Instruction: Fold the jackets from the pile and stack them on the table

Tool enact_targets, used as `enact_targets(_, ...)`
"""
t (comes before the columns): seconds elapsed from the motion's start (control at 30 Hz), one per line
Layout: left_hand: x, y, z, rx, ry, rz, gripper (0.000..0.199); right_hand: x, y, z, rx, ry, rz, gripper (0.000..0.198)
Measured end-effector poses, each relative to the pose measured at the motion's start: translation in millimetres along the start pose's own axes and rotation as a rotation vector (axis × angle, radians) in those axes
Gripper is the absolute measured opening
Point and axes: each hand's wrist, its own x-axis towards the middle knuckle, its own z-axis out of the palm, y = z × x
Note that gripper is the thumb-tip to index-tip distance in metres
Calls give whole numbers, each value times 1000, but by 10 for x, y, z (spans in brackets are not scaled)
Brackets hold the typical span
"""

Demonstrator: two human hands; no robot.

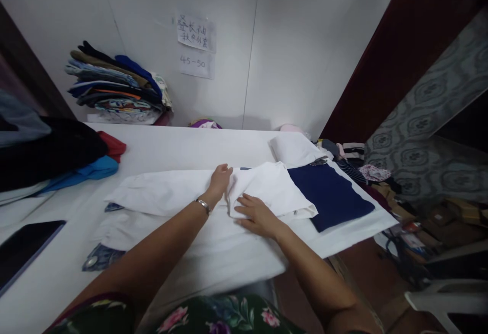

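Note:
A white garment (163, 189) lies stretched across the white table, its right end folded over in a layered flap (267, 186). At its left end two narrow lengths finish in blue denim pieces, one with a metal button. My left hand (220, 181), with a bracelet at the wrist, is closed at the upper edge of the fold, fingers together on the white cloth; the thumb is hard to see. My right hand (256, 215) rests palm down on the fold's lower edge, fingers spread. Right of the fold a navy blue cloth (331, 196) lies flat, partly covered by it.
A stack of folded clothes (118, 85) stands at the back left against the wall. Dark and blue garments (49, 151) pile up on the left, above a tablet (28, 250). A white folded bundle (295, 148) sits at the back right. Cartons and clothes (438, 217) fill the floor right.

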Motion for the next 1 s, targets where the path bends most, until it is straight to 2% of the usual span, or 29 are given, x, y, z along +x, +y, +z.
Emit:
enact_targets(0.07,-55,56,61,171,-69,225,40,13,-12,-17,6,4,0,37)
enact_targets(0.13,-87,79,152,468,-293,525,33,31,-37,-72,40,7,-21,35)
enact_targets(0.17,-79,69,193,636,-408,645,28,38,-51,-98,58,6,-30,34)
enact_targets(0.2,-50,44,223,786,-486,709,24,39,-66,-114,70,4,-31,35)
enact_targets(0.23,-3,6,238,894,-517,712,20,35,-79,-115,73,-2,-19,36)
enact_targets(0.3,126,-101,223,1022,-469,622,18,4,-102,-70,55,-30,51,46)
enact_targets(0.4,302,-276,140,1082,-399,516,24,-68,-123,48,34,-107,168,68)
enact_targets(0.47,354,-351,92,1125,-399,503,29,-101,-131,72,75,-146,187,73)
enact_targets(0.57,343,-342,62,1206,-428,520,36,-96,-111,-58,177,-123,170,63)
enact_targets(0.63,298,-263,69,1248,-446,537,38,-64,-44,-214,171,-3,204,55)
enact_targets(0.7,233,-165,96,1293,-429,596,40,-32,86,-353,67,146,300,51)
enact_targets(0.77,162,-100,133,1351,-356,733,42,-23,270,-414,-102,226,432,51)
enact_targets(0.83,103,-112,165,1402,-285,865,46,-50,465,-372,-253,201,573,55)
enact_targets(0.87,84,-151,172,1418,-281,882,49,-77,552,-316,-300,156,632,58)
enact_targets(0.93,69,-282,167,1417,-327,817,54,-142,678,-172,-354,65,703,60)
enact_targets(1.0,81,-433,139,1388,-362,752,55,-198,734,-44,-389,22,712,59)
